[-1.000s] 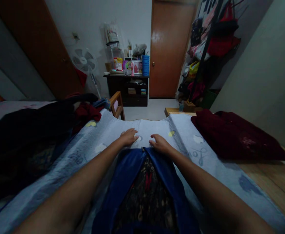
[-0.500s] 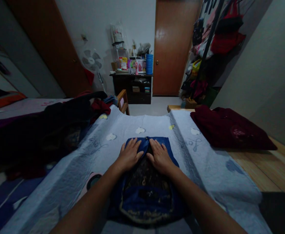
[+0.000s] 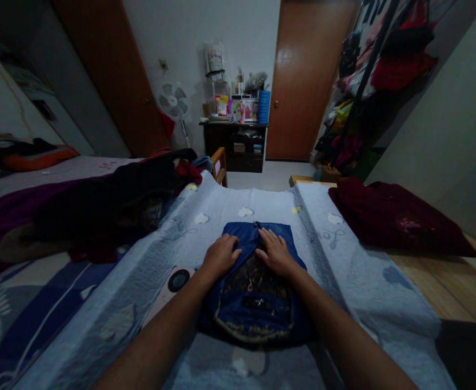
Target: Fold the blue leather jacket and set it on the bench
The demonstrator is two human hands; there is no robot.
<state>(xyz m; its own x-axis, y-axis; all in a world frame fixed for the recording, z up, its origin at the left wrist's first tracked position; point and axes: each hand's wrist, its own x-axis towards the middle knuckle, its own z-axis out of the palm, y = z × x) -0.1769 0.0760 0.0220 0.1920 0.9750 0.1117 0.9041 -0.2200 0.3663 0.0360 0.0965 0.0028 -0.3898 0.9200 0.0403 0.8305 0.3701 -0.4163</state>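
A folded blue garment (image 3: 258, 317) with a dark printed panel lies on the pale blue blanket in front of me. My left hand (image 3: 222, 255) rests on its left edge, palm down, fingers a little bent and thumb apart. On the upper right part, my right hand (image 3: 276, 252) lies flat with its fingers stretched out beside the collar opening. Neither hand is closed around the cloth. Left of the garment, partly behind my left forearm, is a pink phone (image 3: 178, 280) with a round black camera ring.
The patterned blanket (image 3: 254, 197) covers the surface under the garment. A folded maroon garment (image 3: 396, 219) lies at right, over a wooden surface (image 3: 433, 279). Dark clothes (image 3: 111, 203) are heaped at left. Behind stand a wooden chair (image 3: 219, 162) and a dark cabinet (image 3: 244, 146).
The view has swung slightly left. My left hand has slid from the garment's top toward its left edge, fingers more bent. My right hand stays flat near the collar.
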